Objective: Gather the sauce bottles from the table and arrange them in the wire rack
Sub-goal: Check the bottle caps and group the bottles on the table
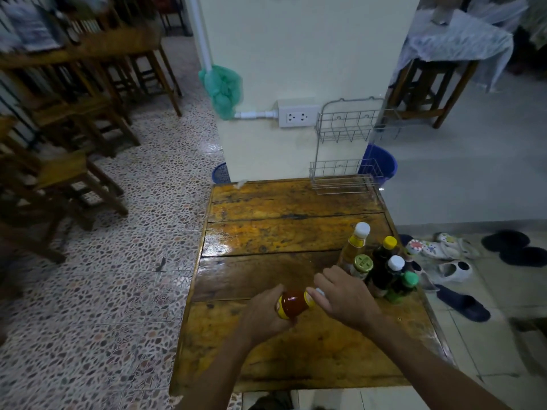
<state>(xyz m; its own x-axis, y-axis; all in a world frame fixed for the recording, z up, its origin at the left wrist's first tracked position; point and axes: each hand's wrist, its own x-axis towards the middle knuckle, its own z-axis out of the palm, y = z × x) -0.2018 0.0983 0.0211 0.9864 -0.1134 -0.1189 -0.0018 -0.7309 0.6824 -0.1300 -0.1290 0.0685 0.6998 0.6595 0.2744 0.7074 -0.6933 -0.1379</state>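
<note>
**Both hands on a red sauce bottle above the table**

Head view: the left hand [263,315] wraps around the body of a red sauce bottle [293,304], held tilted on its side over the wooden table [266,232]. The right hand [346,300] closes its fingers around the bottle's white cap end. Just beside the right hand, near the table's right edge, stands a cluster of five more bottles [381,267], all upright, with white, yellow, gold and green caps. The wire rack [346,155] stands at the table's far edge against the pale wall, well apart from the bottles; both its shelves hold nothing. Sandals [444,253] lie on the floor to the right.
</note>
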